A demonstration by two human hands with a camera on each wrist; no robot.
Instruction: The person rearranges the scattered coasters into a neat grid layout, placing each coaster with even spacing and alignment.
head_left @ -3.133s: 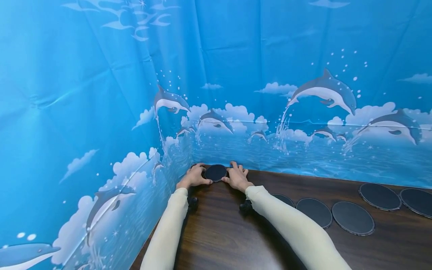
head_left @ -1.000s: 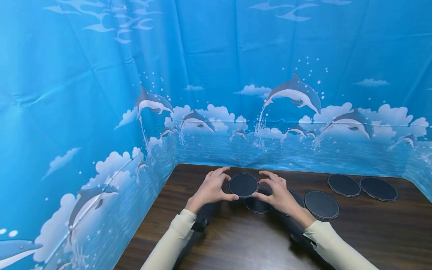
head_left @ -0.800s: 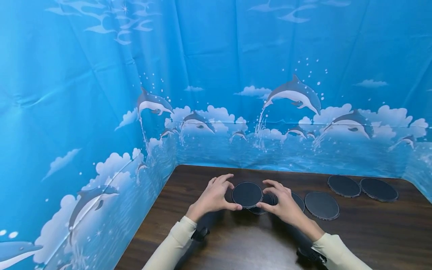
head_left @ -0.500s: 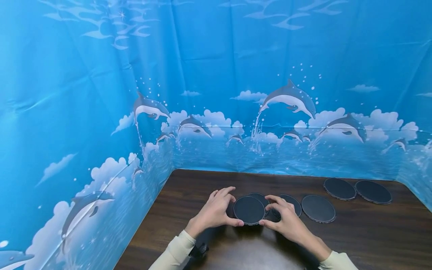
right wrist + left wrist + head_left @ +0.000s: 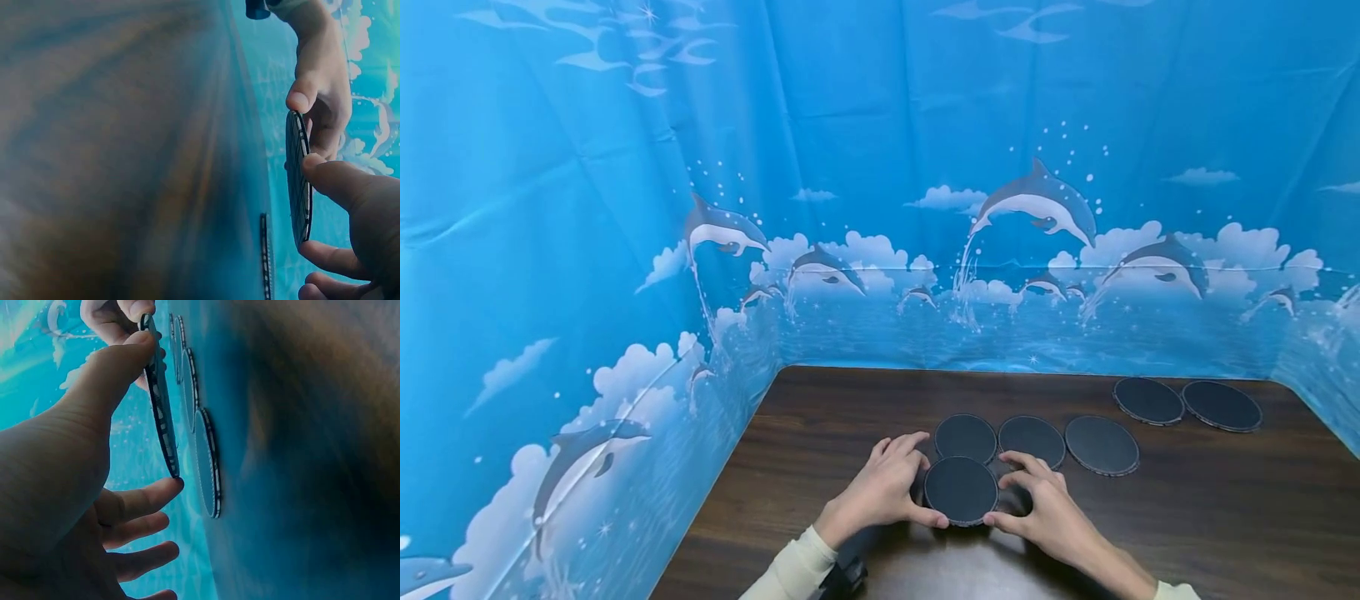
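Observation:
A round black coaster [image 5: 961, 490] with a stitched-looking edge is held between my two hands. My left hand [image 5: 883, 485] grips its left rim, thumb at the near edge and fingertips at the far side. The right rim is gripped the same way by my right hand [image 5: 1047, 510]. In the left wrist view the held coaster [image 5: 161, 403] hangs apart from the table surface. The right wrist view also shows the coaster [image 5: 299, 181] pinched at its edge. Just beyond it lies another black coaster [image 5: 966, 437], partly overlapped in the head view.
Two more coasters lie in a row to the right, a middle one [image 5: 1033, 442] and an outer one [image 5: 1102, 446]. Farther back right lie a coaster [image 5: 1148, 401] and its neighbour [image 5: 1222, 406]. A blue dolphin-print curtain [image 5: 880, 325] borders the dark wooden table [image 5: 820, 417].
Both hands have brought the coaster from the table's far left corner rightward and nearer to me. The coaster behind it now shows more. The other coasters keep their places on the table.

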